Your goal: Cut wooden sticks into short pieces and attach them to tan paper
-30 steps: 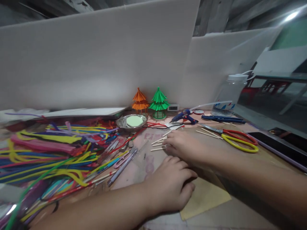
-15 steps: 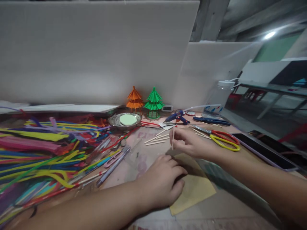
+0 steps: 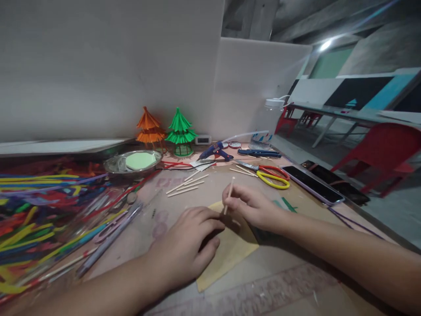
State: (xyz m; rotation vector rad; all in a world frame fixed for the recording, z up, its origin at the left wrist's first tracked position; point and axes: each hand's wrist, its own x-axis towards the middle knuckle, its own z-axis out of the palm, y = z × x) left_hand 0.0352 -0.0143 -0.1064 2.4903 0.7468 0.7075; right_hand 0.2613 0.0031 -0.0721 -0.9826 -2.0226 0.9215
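Observation:
A thin wooden stick (image 3: 231, 188) stands nearly upright, pinched between the thumb and fingers of my right hand (image 3: 251, 206). Its lower end is over the far part of a yellow sheet of paper (image 3: 225, 259); whether it touches the paper I cannot tell. My left hand (image 3: 194, 239) lies palm down across the sheet's left edge, fingers loosely stretched and holding nothing. Its fingertips come close to the stick's lower end. Several loose wooden sticks (image 3: 187, 186) lie on the table just beyond my hands.
Behind are a blue glue gun (image 3: 215, 152), green (image 3: 180, 131) and orange (image 3: 148, 127) paper towers, and a metal dish (image 3: 112, 163). Scissors (image 3: 272, 175), a phone (image 3: 312, 184) and a bottle (image 3: 268, 120) stand or lie right. Colourful pipe cleaners (image 3: 29, 237) crowd the left.
The view has swung to the right, so the table things appear farther left. My right hand has brought the stick back closer to me, over the yellow paper. My left hand stays on the sheet.

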